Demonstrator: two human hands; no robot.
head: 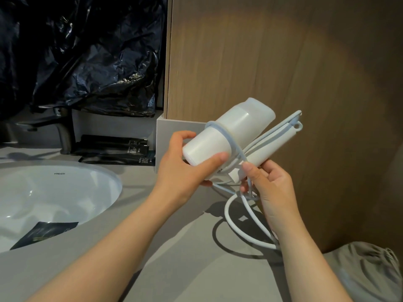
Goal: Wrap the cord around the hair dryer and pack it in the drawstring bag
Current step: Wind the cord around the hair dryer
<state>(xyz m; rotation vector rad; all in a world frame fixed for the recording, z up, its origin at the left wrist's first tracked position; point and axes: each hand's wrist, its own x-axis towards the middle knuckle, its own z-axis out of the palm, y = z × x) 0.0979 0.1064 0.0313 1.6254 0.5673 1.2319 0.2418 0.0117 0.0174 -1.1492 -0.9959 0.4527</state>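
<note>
Head view shows our left hand (185, 164) clasping the light, smooth hair dryer (226, 136) mid-frame by its barrel, right hand (270, 188) pinching the springy cord (239, 219), drawstring bag (368, 271) lower right.

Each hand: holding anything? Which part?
Left hand grips the hair dryer by the end of its barrel. Right hand pinches the cord near the folded handle, with one loop already round the barrel.

The grey fabric drawstring bag (368, 273) is cut off at five o'clock (the plug hides somewhere unseen).
</note>
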